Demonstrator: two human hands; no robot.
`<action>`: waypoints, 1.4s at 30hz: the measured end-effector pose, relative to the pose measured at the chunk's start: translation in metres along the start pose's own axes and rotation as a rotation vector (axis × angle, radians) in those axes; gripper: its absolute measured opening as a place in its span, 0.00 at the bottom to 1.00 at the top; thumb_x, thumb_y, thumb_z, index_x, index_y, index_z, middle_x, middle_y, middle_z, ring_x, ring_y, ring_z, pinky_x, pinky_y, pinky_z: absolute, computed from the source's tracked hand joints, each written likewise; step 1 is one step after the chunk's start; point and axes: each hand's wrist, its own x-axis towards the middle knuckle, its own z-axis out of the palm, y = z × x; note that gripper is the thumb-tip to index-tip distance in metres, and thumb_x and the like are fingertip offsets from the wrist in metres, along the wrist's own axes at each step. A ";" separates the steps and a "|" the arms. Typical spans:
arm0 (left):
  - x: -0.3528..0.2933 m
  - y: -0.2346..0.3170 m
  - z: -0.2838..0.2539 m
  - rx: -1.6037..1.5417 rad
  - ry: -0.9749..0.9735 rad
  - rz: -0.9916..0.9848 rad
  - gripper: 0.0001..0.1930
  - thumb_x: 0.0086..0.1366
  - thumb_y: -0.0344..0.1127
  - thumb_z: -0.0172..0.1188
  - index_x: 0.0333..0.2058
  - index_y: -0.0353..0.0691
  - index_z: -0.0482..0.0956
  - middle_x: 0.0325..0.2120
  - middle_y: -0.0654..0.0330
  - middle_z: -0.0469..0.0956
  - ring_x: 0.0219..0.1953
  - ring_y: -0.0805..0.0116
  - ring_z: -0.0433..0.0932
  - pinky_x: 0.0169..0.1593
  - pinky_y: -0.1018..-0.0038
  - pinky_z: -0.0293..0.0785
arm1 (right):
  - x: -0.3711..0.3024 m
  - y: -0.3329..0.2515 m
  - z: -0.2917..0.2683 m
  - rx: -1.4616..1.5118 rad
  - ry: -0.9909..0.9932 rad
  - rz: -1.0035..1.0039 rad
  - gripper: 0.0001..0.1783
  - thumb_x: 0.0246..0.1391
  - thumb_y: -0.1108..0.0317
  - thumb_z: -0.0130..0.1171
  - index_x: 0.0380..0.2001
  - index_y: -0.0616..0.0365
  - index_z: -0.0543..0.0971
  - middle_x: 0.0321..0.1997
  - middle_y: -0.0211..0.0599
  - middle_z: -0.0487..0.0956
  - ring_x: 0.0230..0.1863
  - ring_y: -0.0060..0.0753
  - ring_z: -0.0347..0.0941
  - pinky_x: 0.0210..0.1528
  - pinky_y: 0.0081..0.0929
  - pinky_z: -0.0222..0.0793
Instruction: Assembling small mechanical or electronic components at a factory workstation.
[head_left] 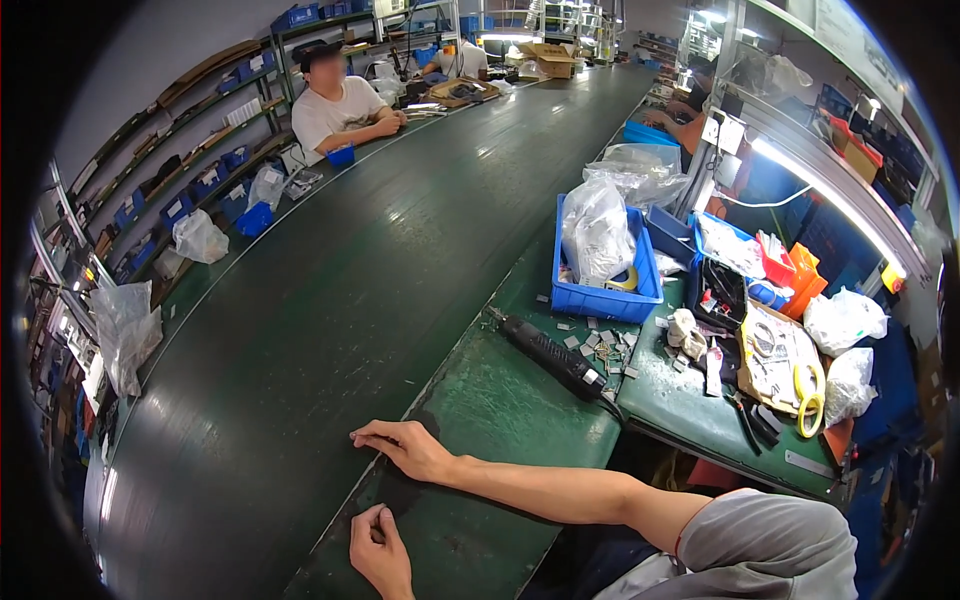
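Observation:
My right hand (408,449) rests at the seam between the green work surface (470,415) and the dark belt (300,330). Its thumb and fingers close together at the tips; anything between them is too small to make out. Nearer to me, my left hand (381,553) is curled, thumb against the fingers, its inside hidden. A black electric screwdriver (550,355) lies beyond my right hand, its bit toward the belt. Small grey metal pieces (600,345) are scattered beside it.
A blue bin (608,300) with a plastic bag (597,230) stands behind the screwdriver. Yellow-handled scissors (808,395), black-handled pliers (747,425) and white bags (845,320) crowd the right side. Across the belt sits a person (335,110), before shelves (190,150).

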 end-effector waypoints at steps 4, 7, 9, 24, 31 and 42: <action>0.001 -0.003 0.001 0.005 -0.001 0.000 0.06 0.68 0.29 0.63 0.40 0.32 0.82 0.26 0.60 0.77 0.23 0.72 0.65 0.29 0.72 0.65 | 0.002 0.002 -0.002 -0.025 -0.004 0.006 0.12 0.70 0.69 0.54 0.50 0.64 0.79 0.47 0.41 0.85 0.50 0.36 0.83 0.53 0.31 0.76; 0.000 -0.005 0.000 0.002 0.000 0.000 0.06 0.68 0.29 0.63 0.40 0.32 0.82 0.26 0.60 0.77 0.23 0.72 0.65 0.29 0.72 0.65 | 0.006 -0.002 -0.007 0.041 0.011 0.107 0.11 0.69 0.69 0.54 0.48 0.64 0.78 0.45 0.42 0.85 0.49 0.39 0.83 0.51 0.32 0.75; -0.001 -0.005 0.000 0.000 0.000 -0.010 0.06 0.68 0.29 0.63 0.40 0.32 0.82 0.26 0.60 0.77 0.23 0.72 0.66 0.29 0.72 0.65 | 0.006 -0.003 -0.008 0.068 0.021 0.114 0.11 0.69 0.68 0.54 0.48 0.64 0.78 0.45 0.43 0.85 0.49 0.39 0.83 0.51 0.32 0.75; -0.001 -0.007 0.002 -0.027 0.007 0.008 0.06 0.68 0.30 0.63 0.40 0.33 0.83 0.28 0.60 0.79 0.24 0.73 0.68 0.30 0.73 0.66 | 0.007 0.003 -0.009 0.053 0.021 0.102 0.10 0.69 0.71 0.53 0.47 0.65 0.78 0.38 0.41 0.83 0.43 0.29 0.81 0.48 0.29 0.75; 0.000 -0.006 0.000 0.001 -0.002 -0.004 0.06 0.68 0.29 0.63 0.40 0.33 0.83 0.28 0.60 0.79 0.23 0.72 0.67 0.29 0.72 0.66 | 0.004 -0.007 -0.004 0.401 0.024 0.280 0.15 0.72 0.69 0.50 0.58 0.61 0.74 0.38 0.36 0.83 0.33 0.23 0.80 0.40 0.26 0.77; 0.000 -0.006 0.000 -0.006 0.001 0.005 0.06 0.68 0.29 0.63 0.40 0.33 0.83 0.27 0.61 0.78 0.23 0.72 0.65 0.29 0.72 0.64 | -0.002 -0.018 -0.002 0.172 0.002 0.149 0.17 0.75 0.64 0.48 0.61 0.57 0.74 0.35 0.30 0.78 0.33 0.19 0.71 0.38 0.22 0.71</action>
